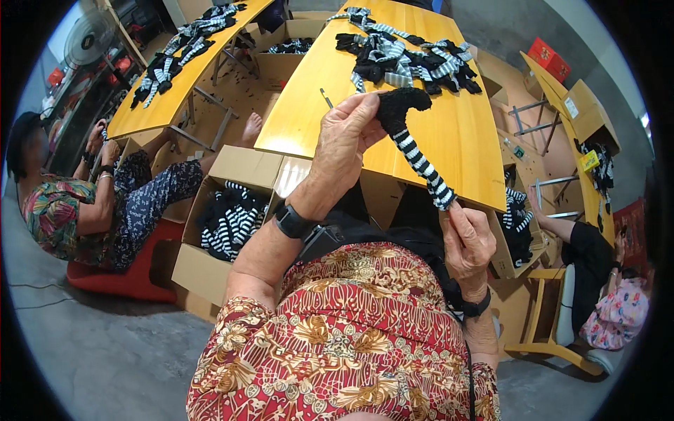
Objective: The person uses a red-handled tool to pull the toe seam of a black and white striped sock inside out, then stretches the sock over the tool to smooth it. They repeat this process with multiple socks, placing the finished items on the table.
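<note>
Between my two hands stretches a sock-like knitted piece, black at its bent upper end and banded black and white along its narrow tube. My left hand pinches the edge of the black end between thumb and fingers. Lower and to the right, my right hand grips the striped tube's lower end. The piece hangs slantwise above the near part of a yellow table, on which lies a heap of similar black and grey-white striped knits.
Open cardboard boxes with striped knits stand left and right of my lap. A co-worker sits on a red stool at left; another person sits at right. A second table bears more knits. A thin dark tool lies on my table.
</note>
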Demonstrator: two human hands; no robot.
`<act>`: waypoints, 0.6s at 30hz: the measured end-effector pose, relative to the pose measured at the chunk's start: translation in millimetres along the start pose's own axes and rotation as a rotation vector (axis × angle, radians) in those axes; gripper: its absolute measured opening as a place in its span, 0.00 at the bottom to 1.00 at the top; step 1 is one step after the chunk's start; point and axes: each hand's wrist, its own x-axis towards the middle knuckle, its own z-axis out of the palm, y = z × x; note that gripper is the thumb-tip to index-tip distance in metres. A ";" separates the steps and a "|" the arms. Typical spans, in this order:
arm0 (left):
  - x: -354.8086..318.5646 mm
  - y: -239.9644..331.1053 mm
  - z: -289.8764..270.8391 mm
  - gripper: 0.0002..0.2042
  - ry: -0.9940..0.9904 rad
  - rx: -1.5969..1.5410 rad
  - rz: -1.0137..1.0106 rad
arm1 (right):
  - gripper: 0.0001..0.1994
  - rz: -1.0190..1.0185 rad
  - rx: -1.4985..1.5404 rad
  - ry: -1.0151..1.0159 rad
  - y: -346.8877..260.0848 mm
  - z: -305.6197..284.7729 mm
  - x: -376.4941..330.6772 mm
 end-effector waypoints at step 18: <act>6.8 -11.4 -9.0 0.05 0.134 -0.028 -0.068 | 0.21 0.140 0.111 -0.066 -0.1 4.8 -0.4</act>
